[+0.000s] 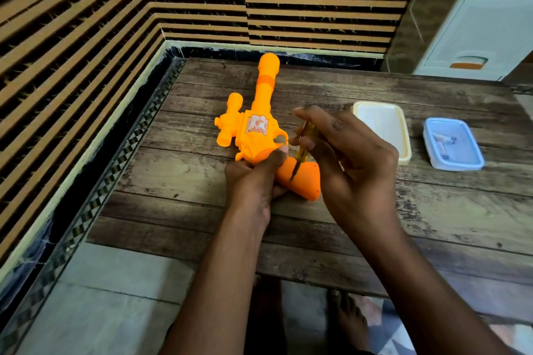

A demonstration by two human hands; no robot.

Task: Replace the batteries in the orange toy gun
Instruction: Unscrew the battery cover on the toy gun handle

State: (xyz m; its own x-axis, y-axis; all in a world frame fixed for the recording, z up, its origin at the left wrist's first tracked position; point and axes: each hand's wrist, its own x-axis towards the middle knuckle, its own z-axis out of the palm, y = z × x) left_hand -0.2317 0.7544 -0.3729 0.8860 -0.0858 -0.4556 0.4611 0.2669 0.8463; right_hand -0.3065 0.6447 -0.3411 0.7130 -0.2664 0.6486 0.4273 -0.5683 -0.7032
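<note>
The orange toy gun [256,121] lies on the wooden table [403,210], barrel pointing away from me, with a scope on its left side. My left hand [255,179] grips the gun around the neck of its handle. My right hand [349,155] pinches a screwdriver [302,150] with a clear yellow handle, and its metal tip touches the side of the orange grip. A blue box [452,144] at the right holds a few small batteries [444,143].
A white lid or tray with a pale yellow rim [383,127] lies just behind my right hand. The striped wall borders the table on the left and far side. A white drawer cabinet [484,26] stands far right. Bare feet show below the table's front edge.
</note>
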